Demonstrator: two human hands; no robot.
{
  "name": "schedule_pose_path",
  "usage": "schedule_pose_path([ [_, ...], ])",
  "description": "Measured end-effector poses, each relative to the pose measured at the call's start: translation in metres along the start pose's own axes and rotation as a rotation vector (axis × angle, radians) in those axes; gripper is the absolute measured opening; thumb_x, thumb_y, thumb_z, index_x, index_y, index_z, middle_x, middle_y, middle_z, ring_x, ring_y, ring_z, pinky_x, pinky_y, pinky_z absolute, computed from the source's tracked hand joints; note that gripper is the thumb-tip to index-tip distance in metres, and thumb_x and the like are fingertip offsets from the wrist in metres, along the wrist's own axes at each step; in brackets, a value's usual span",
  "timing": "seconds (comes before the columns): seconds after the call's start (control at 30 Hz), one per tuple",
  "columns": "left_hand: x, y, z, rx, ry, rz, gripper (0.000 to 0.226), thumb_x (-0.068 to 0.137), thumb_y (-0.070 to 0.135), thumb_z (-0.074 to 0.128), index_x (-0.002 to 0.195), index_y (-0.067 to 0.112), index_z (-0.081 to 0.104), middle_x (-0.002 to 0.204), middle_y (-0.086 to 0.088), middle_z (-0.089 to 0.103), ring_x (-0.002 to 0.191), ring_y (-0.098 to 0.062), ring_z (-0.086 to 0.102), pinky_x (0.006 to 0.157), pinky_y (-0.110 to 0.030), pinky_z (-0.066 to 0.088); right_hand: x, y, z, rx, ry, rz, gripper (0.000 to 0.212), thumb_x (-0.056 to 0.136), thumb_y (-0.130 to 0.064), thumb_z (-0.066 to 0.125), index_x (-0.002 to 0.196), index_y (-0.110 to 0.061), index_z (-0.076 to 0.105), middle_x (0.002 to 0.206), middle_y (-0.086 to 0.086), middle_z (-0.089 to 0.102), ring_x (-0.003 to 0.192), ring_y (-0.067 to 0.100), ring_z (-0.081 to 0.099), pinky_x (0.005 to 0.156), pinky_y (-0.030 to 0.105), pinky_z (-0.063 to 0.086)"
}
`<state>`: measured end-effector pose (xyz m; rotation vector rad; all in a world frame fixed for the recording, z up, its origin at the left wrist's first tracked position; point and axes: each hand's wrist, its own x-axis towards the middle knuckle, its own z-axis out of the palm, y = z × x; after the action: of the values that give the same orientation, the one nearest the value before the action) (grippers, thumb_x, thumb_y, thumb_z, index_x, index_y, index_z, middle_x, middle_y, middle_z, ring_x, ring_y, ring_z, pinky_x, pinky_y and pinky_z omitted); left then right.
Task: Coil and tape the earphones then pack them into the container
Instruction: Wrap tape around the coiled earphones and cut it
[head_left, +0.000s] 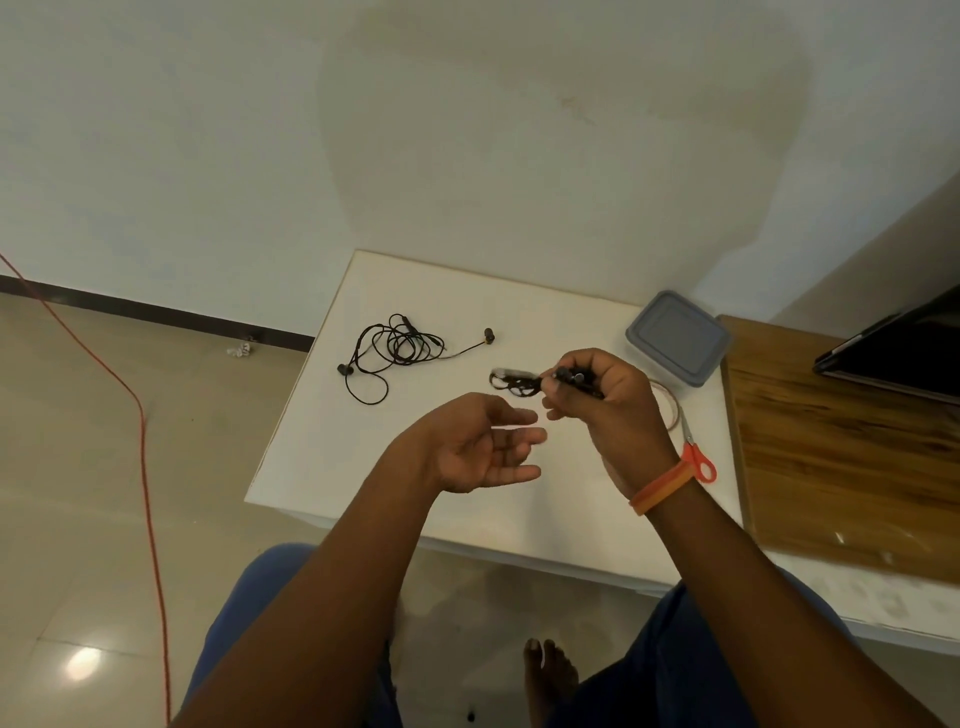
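My right hand (592, 395) grips a coiled pair of black earphones (514, 383) above the white table (467, 499); a strip of clear tape shows on the coil's left end. Just below and left of the coil, my left hand (485, 447) hovers palm up with relaxed fingers and holds nothing. A second pair of black earphones (400, 348) lies loose and tangled on the table's far left. The grey lidded container (678, 338) stands closed at the table's far right corner.
Orange-handled scissors (698, 457) lie on the table right of my right wrist, beside a clear tape roll (670, 405). A wooden board (841, 457) adjoins the table on the right, with a dark laptop (893, 358) on it. An orange cable (145, 467) runs along the floor.
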<state>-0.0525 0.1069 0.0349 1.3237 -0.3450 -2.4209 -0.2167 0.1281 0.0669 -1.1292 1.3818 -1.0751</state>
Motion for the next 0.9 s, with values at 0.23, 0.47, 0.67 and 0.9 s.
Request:
schedule_pose_path([
  [0.23,0.006,-0.002,0.007,0.315,0.155,0.5,0.019,0.09,0.015,0.064,0.107,0.018,0.074,0.095,-0.002,0.073,0.083,-0.013,0.064,0.077,-0.029,0.052,0.009,0.014,-0.002,0.283,0.072,0.356,0.016,0.088,-0.001,0.066,0.103,-0.001,0.064,0.094,0.02,0.071,0.068,0.02,0.067,0.064,0.031,0.057],
  [0.47,0.011,-0.011,0.014,0.058,0.291,0.418,0.011,0.083,0.017,0.076,0.092,0.011,0.076,0.082,0.0,0.073,0.077,-0.016,0.064,0.064,-0.026,0.053,0.008,0.019,0.01,0.22,0.163,0.319,0.017,0.087,-0.004,0.068,0.104,-0.001,0.065,0.085,0.014,0.071,0.068,0.019,0.069,0.065,0.031,0.059],
  [0.67,0.016,-0.019,0.021,0.036,0.446,0.54,0.009,0.083,0.015,0.075,0.083,0.006,0.074,0.082,-0.009,0.073,0.07,-0.016,0.064,0.062,-0.026,0.056,0.013,0.024,0.021,-0.076,0.27,0.118,0.012,0.084,-0.005,0.071,0.094,-0.009,0.065,0.085,0.007,0.071,0.072,0.021,0.071,0.064,0.027,0.06],
  [0.9,0.017,-0.019,0.025,0.101,0.464,0.591,0.006,0.084,0.013,0.071,0.084,0.008,0.074,0.084,-0.011,0.072,0.066,-0.016,0.062,0.061,-0.026,0.054,0.012,0.025,0.023,-0.192,0.308,0.007,0.013,0.083,-0.007,0.073,0.09,-0.015,0.065,0.083,0.003,0.07,0.07,0.018,0.07,0.062,0.023,0.058],
])
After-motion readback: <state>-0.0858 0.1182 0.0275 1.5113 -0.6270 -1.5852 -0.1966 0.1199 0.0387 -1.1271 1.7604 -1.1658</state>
